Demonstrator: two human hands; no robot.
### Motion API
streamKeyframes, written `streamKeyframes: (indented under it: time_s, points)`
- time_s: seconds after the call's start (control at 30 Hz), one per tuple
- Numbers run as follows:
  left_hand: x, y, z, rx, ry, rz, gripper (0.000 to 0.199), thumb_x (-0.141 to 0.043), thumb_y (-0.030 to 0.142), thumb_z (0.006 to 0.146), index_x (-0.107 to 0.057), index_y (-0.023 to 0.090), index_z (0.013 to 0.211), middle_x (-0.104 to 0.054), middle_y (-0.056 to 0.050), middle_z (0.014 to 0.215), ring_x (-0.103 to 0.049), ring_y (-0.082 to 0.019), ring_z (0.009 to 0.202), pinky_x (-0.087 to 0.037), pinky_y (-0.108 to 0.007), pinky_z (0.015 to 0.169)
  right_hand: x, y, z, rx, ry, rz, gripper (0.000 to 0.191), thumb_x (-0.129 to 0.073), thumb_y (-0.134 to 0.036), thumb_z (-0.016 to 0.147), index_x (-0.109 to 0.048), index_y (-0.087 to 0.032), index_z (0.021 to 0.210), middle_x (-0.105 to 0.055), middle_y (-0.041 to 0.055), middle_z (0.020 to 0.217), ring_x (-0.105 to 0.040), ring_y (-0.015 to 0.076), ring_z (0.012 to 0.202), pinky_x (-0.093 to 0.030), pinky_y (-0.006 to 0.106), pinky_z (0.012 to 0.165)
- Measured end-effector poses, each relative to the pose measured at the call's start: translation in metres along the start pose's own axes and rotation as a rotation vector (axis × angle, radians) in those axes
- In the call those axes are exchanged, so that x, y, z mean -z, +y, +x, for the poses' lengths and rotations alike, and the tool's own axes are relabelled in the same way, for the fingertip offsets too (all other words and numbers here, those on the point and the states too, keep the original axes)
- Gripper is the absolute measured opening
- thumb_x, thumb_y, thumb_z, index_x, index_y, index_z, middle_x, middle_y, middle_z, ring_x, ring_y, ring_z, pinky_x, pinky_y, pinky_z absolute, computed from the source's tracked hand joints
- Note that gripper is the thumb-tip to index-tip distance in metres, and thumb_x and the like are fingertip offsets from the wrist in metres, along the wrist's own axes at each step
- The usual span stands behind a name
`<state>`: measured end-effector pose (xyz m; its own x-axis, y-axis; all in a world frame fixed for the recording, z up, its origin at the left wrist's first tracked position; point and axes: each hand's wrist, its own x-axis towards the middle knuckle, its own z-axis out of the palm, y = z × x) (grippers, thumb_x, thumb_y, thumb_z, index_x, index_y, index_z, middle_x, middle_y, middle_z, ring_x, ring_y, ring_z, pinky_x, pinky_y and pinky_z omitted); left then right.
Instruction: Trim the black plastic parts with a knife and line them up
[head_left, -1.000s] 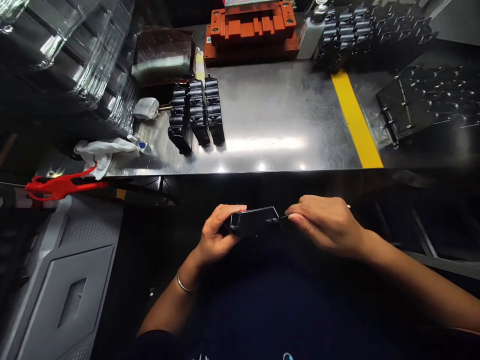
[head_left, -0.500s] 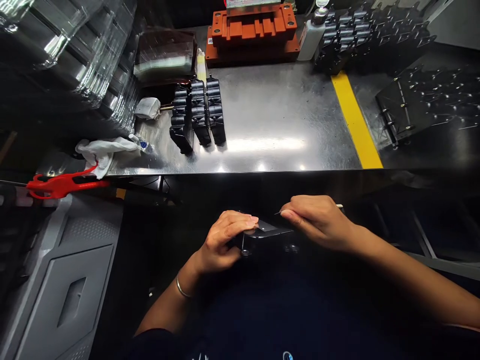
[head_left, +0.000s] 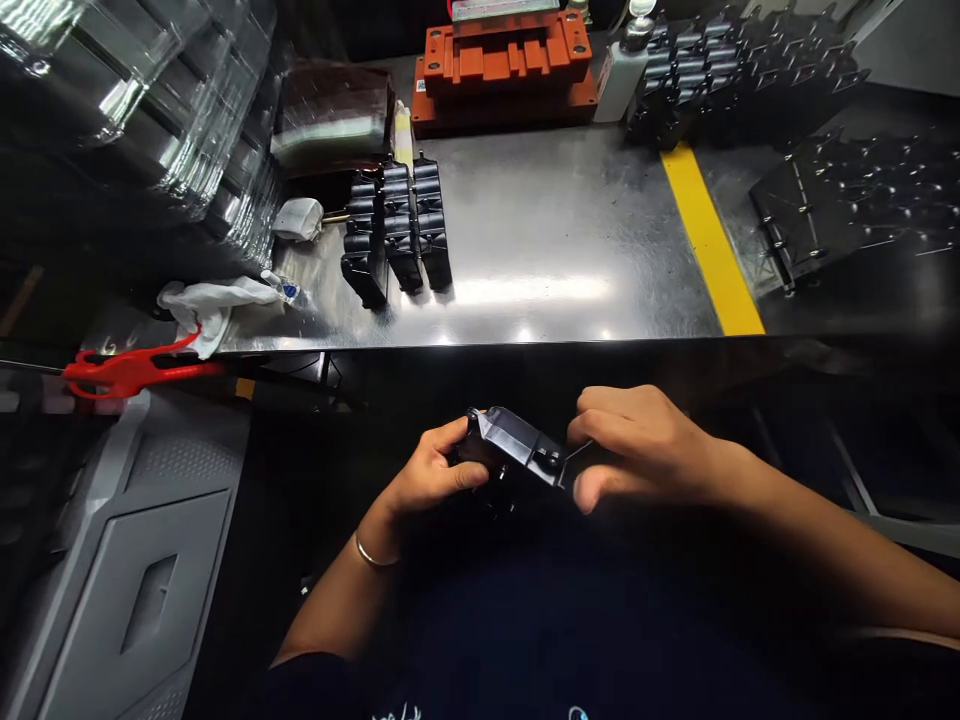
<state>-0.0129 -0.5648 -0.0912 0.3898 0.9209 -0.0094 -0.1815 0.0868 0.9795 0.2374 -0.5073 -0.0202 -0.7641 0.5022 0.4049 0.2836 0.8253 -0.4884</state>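
Observation:
A glossy black moulded part (head_left: 517, 440) is tilted in front of my body, below the table edge. My left hand (head_left: 439, 465) is closed on its left end, thumb on the near side. At the part's right end is my right hand (head_left: 619, 445), its fingers curled round a thin, needle-like tool (head_left: 578, 451) whose tip points at the part. How the tool's rear end sits in the palm is hidden. Three similar black parts (head_left: 401, 225) stand side by side on the metal table (head_left: 540, 230).
An orange fixture (head_left: 510, 75) and a white bottle (head_left: 621, 75) stand at the back. Rows of black parts (head_left: 697, 65) fill the right. Plastic-wrapped stacks (head_left: 187, 130), a white cloth (head_left: 206, 305) and a red-handled tool (head_left: 135, 372) are at left, above a grey case (head_left: 127, 600).
The black part has been turned, so its long ribbed side now shows. My left hand's grip has shifted, and my right hand's thumb has dropped away from its fingers, beside the part's right end.

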Motion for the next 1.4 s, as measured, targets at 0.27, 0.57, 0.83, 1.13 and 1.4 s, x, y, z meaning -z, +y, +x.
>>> streamKeyframes:
  time_s: [0.27, 0.57, 0.83, 1.13, 1.4]
  points:
    - [-0.003, -0.010, 0.006, 0.145, -0.060, -0.203, 0.038, -0.075, 0.048, 0.073, -0.070, 0.013, 0.085, -0.064, -0.006, 0.082, -0.055, -0.015, 0.071, -0.045, -0.025, 0.068, -0.008, 0.003, 0.010, 0.140, 0.013, -0.113, 0.057, -0.043, -0.059, 0.090, -0.047, -0.015, 0.055, -0.040, -0.0008, 0.055, -0.034, 0.0080, 0.052, -0.022, 0.024, 0.050]
    - [-0.009, -0.013, 0.007, 0.177, 0.013, -0.281, 0.044, -0.075, 0.048, 0.072, -0.072, 0.014, 0.101, -0.064, -0.007, 0.082, -0.056, -0.016, 0.071, -0.044, -0.024, 0.067, -0.013, 0.004, 0.009, 0.088, 0.081, -0.176, 0.057, -0.039, -0.057, 0.093, -0.051, -0.015, 0.058, -0.043, 0.0007, 0.057, -0.037, 0.0082, 0.054, -0.025, 0.023, 0.051]
    - [-0.011, -0.014, 0.007, 0.164, 0.008, -0.281, 0.043, -0.075, 0.048, 0.072, -0.072, 0.014, 0.098, -0.064, -0.007, 0.080, -0.055, -0.015, 0.070, -0.044, -0.024, 0.065, -0.013, 0.004, 0.007, 0.041, 0.047, -0.127, 0.056, -0.039, -0.059, 0.093, -0.046, -0.015, 0.058, -0.041, -0.0016, 0.053, -0.035, 0.0061, 0.048, -0.024, 0.021, 0.048]
    - [-0.012, -0.010, 0.010, 0.171, 0.023, -0.258, 0.045, -0.075, 0.049, 0.073, -0.072, 0.014, 0.100, -0.066, -0.007, 0.082, -0.057, -0.016, 0.072, -0.046, -0.024, 0.066, -0.016, 0.005, 0.004, 0.042, 0.135, -0.182, 0.054, -0.038, -0.056, 0.095, -0.050, -0.015, 0.062, -0.043, -0.0005, 0.055, -0.037, 0.0073, 0.051, -0.027, 0.022, 0.050]
    - [-0.008, -0.014, 0.008, 0.172, -0.013, -0.285, 0.042, -0.075, 0.043, 0.074, -0.072, 0.014, 0.105, -0.067, -0.007, 0.085, -0.059, -0.016, 0.074, -0.046, -0.024, 0.067, -0.013, 0.010, 0.000, -0.015, -0.076, 0.022, 0.052, -0.043, -0.052, 0.095, -0.043, -0.016, 0.059, -0.041, -0.0029, 0.053, -0.034, 0.0056, 0.048, -0.022, 0.022, 0.048]
